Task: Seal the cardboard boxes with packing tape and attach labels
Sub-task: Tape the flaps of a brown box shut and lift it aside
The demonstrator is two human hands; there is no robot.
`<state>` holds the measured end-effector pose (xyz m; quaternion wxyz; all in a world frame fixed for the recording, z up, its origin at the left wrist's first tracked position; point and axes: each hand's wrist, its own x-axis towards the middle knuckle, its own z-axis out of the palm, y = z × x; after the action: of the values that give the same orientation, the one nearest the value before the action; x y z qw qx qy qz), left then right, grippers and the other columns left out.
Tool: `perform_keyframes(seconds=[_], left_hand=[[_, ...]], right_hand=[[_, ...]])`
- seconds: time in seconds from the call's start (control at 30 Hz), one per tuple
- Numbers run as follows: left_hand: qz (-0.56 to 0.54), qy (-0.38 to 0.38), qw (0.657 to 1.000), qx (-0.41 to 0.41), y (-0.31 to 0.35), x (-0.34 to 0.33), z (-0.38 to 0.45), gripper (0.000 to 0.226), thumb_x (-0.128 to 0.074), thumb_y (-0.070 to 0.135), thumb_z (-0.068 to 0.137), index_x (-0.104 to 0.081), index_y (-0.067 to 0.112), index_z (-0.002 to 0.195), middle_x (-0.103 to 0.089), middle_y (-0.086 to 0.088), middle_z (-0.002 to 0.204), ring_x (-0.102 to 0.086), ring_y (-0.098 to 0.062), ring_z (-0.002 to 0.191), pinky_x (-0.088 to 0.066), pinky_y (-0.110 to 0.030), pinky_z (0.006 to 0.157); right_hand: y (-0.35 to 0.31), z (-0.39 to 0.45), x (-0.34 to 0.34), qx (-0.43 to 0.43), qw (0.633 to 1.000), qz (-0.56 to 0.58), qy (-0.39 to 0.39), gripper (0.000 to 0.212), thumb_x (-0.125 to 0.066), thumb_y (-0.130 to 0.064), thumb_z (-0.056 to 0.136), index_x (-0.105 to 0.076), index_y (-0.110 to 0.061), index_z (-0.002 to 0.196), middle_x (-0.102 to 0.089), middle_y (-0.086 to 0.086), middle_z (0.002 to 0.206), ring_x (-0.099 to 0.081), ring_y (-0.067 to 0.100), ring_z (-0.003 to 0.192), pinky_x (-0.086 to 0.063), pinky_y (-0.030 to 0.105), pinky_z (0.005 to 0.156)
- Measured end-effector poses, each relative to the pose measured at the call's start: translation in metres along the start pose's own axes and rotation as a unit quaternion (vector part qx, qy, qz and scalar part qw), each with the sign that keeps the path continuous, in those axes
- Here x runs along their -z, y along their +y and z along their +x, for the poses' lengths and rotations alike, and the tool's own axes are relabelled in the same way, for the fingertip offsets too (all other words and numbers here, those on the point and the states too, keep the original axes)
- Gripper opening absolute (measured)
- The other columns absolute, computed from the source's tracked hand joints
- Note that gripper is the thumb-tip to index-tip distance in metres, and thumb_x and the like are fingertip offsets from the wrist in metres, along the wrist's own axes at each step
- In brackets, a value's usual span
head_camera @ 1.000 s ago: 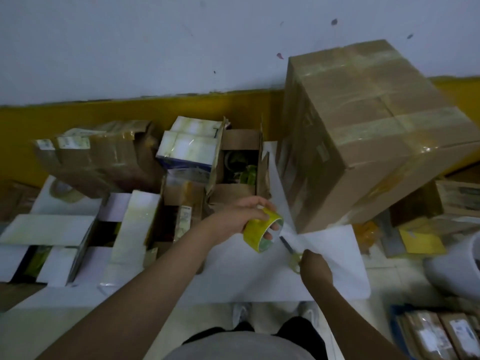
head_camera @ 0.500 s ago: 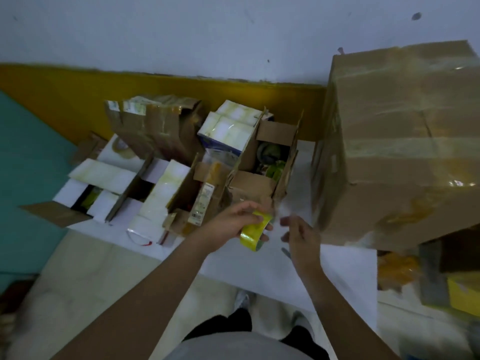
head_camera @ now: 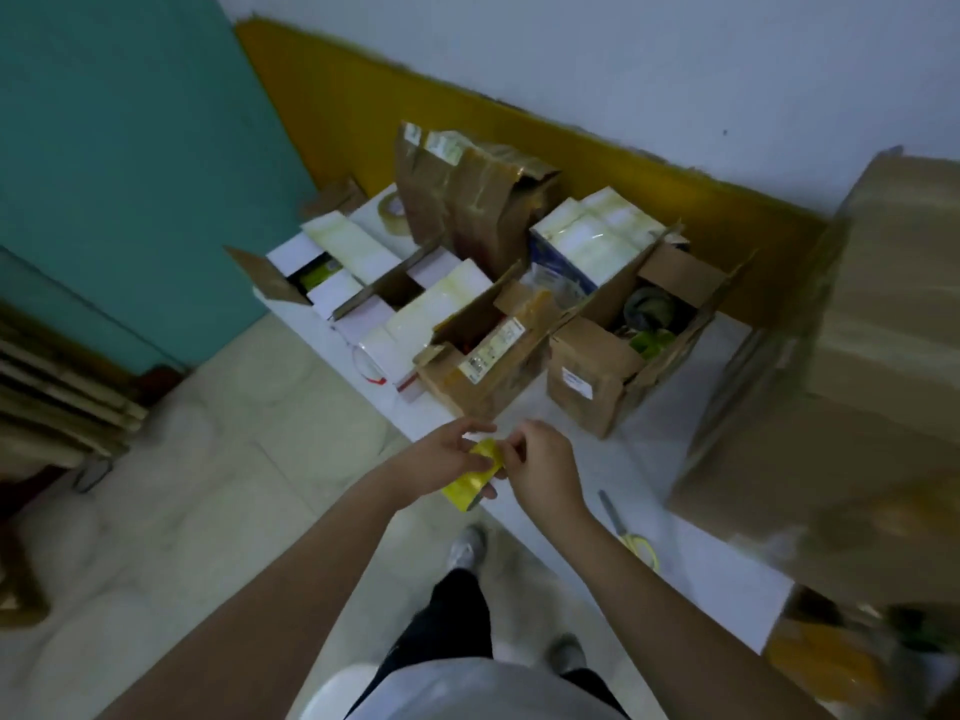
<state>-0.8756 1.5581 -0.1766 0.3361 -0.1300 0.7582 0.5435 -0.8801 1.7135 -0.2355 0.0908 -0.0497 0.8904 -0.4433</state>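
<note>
My left hand (head_camera: 441, 454) grips a yellow roll of packing tape (head_camera: 475, 475) just off the near edge of a low white table (head_camera: 691, 407). My right hand (head_camera: 545, 459) touches the roll's upper right side, its fingertips pinching at the tape there. A large taped cardboard box (head_camera: 852, 381) fills the right of the table. Two small open cardboard boxes, the left one (head_camera: 483, 356) and the right one (head_camera: 623, 345) with a white label on its front, stand beyond my hands.
Yellow-handled scissors (head_camera: 626, 527) lie on the table to the right of my right arm. White open boxes (head_camera: 363, 283) and brown taped packages (head_camera: 467, 200) crowd the table's far end. Flattened cardboard (head_camera: 57, 397) leans at the left beside a teal panel (head_camera: 119, 163).
The view has swung left. My right hand left the scissors on the table and came up to the tape roll, which my left hand has kept holding.
</note>
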Motion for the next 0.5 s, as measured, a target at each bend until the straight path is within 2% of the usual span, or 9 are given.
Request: perform_keyframes(seconds=[0.07,0.17,0.2,0.27,0.33,0.37,0.43,0.5], left_hand=[[-0.01,0.021,1.0,0.018,-0.022,0.004,-0.003,0.052,-0.062,0.011,0.098,-0.04,0.014,0.145,-0.073,0.006,0.095,-0.07,0.001,0.066,-0.048,-0.009,0.058],[-0.008,0.037,0.999,0.036,-0.059,0.003,0.002,0.067,-0.064,0.022,0.098,-0.029,0.011,0.154,-0.074,-0.005,0.108,-0.07,-0.004,0.082,-0.046,-0.007,0.062],[-0.014,0.044,0.998,0.041,-0.072,-0.001,0.006,0.069,-0.063,0.021,0.099,-0.024,0.008,0.155,-0.074,-0.009,0.107,-0.07,-0.004,0.078,-0.046,-0.007,0.061],[-0.035,0.067,0.995,0.064,-0.098,-0.009,0.021,0.068,-0.058,0.013,0.101,-0.018,0.001,0.155,-0.072,-0.009,0.089,-0.067,-0.002,0.056,-0.049,-0.01,0.056],[-0.032,0.091,0.991,0.09,-0.124,-0.016,0.041,0.069,-0.058,0.015,0.101,-0.017,0.0,0.155,-0.071,-0.008,0.082,-0.065,-0.003,0.048,-0.056,-0.018,0.058],[-0.031,0.099,0.99,0.097,-0.135,-0.018,0.053,0.071,-0.059,0.018,0.1,-0.018,0.0,0.155,-0.073,-0.011,0.087,-0.065,-0.004,0.049,-0.057,-0.02,0.061],[-0.043,0.106,0.989,0.096,-0.152,-0.02,0.076,0.071,-0.061,0.019,0.1,-0.02,-0.002,0.153,-0.073,-0.019,0.105,-0.063,0.0,0.046,-0.053,-0.014,0.055],[-0.056,0.106,0.988,0.094,-0.165,-0.021,0.097,0.065,-0.063,0.021,0.098,-0.03,0.0,0.15,-0.073,-0.019,0.102,-0.064,-0.003,0.049,-0.055,-0.018,0.06]], right_hand=[[0.004,-0.004,-0.015,0.028,0.999,-0.01,-0.038,0.024,-0.06,-0.012,0.092,-0.048,-0.016,0.072,-0.046,-0.006,0.07,-0.042,0.007,0.064,-0.025,0.024,0.056],[0.015,-0.009,-0.042,0.029,0.996,-0.021,-0.077,0.029,-0.062,-0.009,0.09,-0.043,-0.017,0.07,-0.042,-0.01,0.067,-0.041,0.005,0.062,-0.025,0.024,0.057],[0.021,-0.01,-0.052,0.013,0.996,-0.018,-0.082,0.029,-0.063,-0.011,0.09,-0.044,-0.017,0.069,-0.044,-0.009,0.067,-0.043,0.009,0.063,-0.025,0.026,0.058],[0.033,-0.008,-0.068,-0.017,0.997,-0.011,-0.078,0.031,-0.066,-0.015,0.092,-0.045,-0.015,0.068,-0.051,-0.002,0.068,-0.047,0.015,0.066,-0.027,0.026,0.059],[0.046,-0.003,-0.082,-0.042,0.996,-0.009,-0.075,0.031,-0.066,-0.016,0.093,-0.048,-0.014,0.069,-0.054,0.001,0.071,-0.05,0.017,0.068,-0.028,0.026,0.059],[0.053,0.001,-0.087,-0.055,0.995,-0.013,-0.076,0.029,-0.066,-0.016,0.093,-0.049,-0.013,0.07,-0.055,0.001,0.073,-0.051,0.017,0.07,-0.029,0.025,0.06],[0.069,0.013,-0.099,-0.076,0.993,-0.03,-0.087,0.026,-0.066,-0.016,0.093,-0.052,-0.012,0.071,-0.056,0.0,0.076,-0.052,0.016,0.073,-0.029,0.024,0.061],[0.086,0.025,-0.112,-0.09,0.989,-0.059,-0.099,0.026,-0.065,-0.017,0.094,-0.052,-0.012,0.072,-0.058,0.002,0.079,-0.054,0.018,0.076,-0.029,0.025,0.062]])
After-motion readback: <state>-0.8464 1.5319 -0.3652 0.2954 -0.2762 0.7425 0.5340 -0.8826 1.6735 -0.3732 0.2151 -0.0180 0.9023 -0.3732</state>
